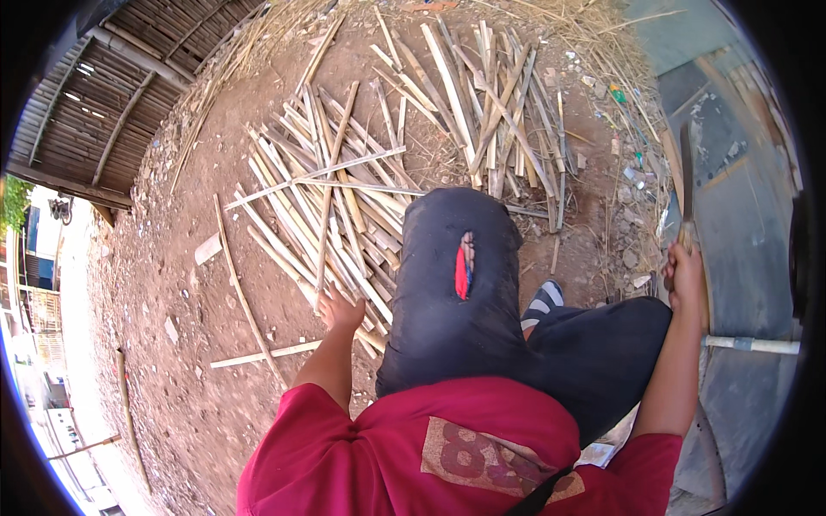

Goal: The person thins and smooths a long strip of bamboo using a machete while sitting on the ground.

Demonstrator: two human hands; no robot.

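Note:
My left hand (pixel 338 310) grips the near end of a long split bamboo strip (pixel 334 176) that rises from a heap of bamboo strips (pixel 301 215) on the bare earth. My right hand (pixel 686 277) is raised at the right and closed around the handle of a long knife (pixel 686 185) whose blade points up. My knee in dark torn trousers (pixel 456 284) sits between the two hands, and one foot in a striped sandal (pixel 542 303) shows beside it.
A second heap of bamboo strips (pixel 490 103) lies farther off. A woven bamboo wall (pixel 103 95) stands at the upper left. A grey slab (pixel 740 215) and a pale pipe (pixel 750 345) are at the right. Loose sticks (pixel 258 354) lie on the dirt.

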